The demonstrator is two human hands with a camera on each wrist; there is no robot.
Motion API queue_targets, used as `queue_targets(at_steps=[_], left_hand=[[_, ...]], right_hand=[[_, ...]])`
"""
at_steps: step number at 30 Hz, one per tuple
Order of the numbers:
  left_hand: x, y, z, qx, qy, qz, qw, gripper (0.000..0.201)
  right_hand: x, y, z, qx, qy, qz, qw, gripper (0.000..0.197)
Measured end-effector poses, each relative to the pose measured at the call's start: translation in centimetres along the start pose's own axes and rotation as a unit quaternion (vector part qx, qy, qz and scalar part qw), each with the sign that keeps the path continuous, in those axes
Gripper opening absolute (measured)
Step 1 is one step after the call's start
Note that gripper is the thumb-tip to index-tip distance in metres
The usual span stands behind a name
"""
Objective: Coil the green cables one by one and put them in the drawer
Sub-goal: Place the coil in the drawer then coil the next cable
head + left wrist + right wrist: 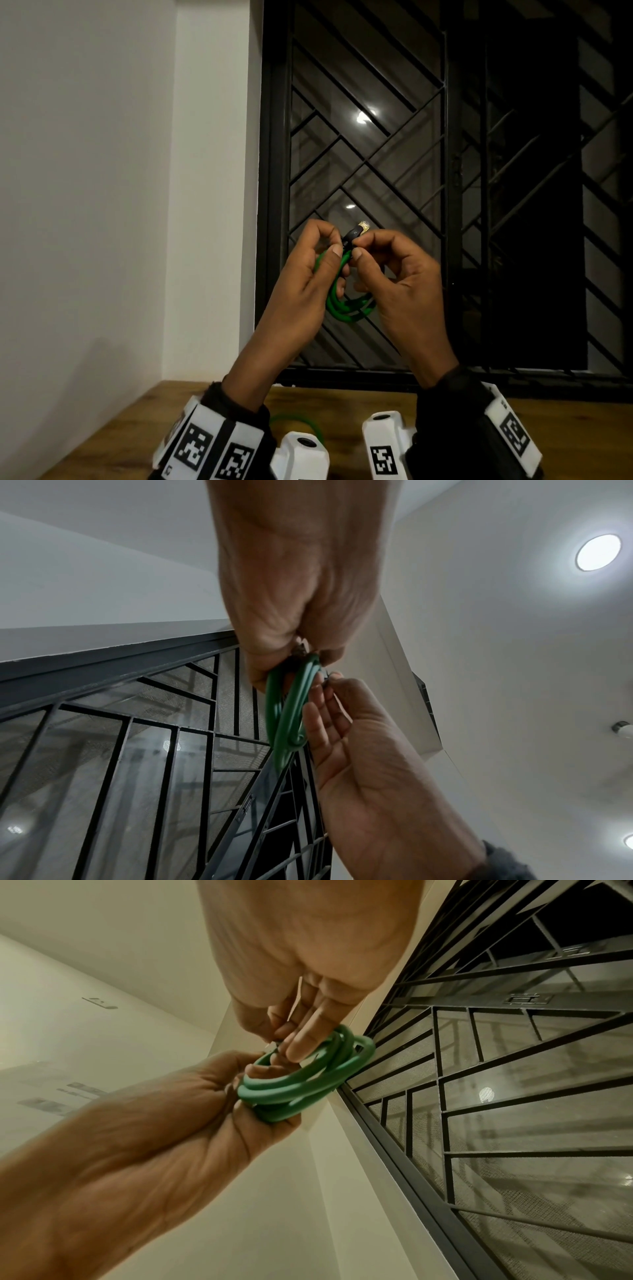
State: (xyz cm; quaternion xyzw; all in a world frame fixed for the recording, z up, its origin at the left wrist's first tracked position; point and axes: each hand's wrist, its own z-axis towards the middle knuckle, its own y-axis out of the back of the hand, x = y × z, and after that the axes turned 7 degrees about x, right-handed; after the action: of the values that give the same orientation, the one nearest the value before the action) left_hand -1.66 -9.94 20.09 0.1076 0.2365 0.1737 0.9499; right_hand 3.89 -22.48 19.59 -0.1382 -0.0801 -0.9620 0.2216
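Note:
A green cable (346, 305) wound into several loops hangs between both raised hands, in front of the window. My left hand (318, 253) grips the coil (301, 1074) on its left side, fingers curled round the strands. My right hand (368, 253) pinches the cable's black plug (354, 234), whose gold tip points up and to the right. In the left wrist view the coil (287, 710) shows edge-on beside the right palm (359, 750). A second green cable (298, 423) lies on the wooden table (120, 431), partly hidden behind my wrists. The drawer is out of view.
A dark window with a black diagonal metal grille (445, 171) fills the space ahead. A white wall (102, 171) stands to the left. Below the hands only a strip of the table's far edge shows.

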Motion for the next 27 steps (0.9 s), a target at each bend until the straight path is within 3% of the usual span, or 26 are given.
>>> queue_targets(at_steps=[9,27], left_hand=[[-0.04,-0.21,-0.1,-0.005,-0.001,-0.002,1.0,0.019],[0.0,-0.04,-0.06,0.0,-0.005,-0.003,1.0,0.014]], right_hand=[[0.13,0.03,-0.01,-0.018,-0.021,0.049,0.998,0.014],[0.03,0.14,-0.02,-0.012,-0.017,0.017,1.0,0.015]])
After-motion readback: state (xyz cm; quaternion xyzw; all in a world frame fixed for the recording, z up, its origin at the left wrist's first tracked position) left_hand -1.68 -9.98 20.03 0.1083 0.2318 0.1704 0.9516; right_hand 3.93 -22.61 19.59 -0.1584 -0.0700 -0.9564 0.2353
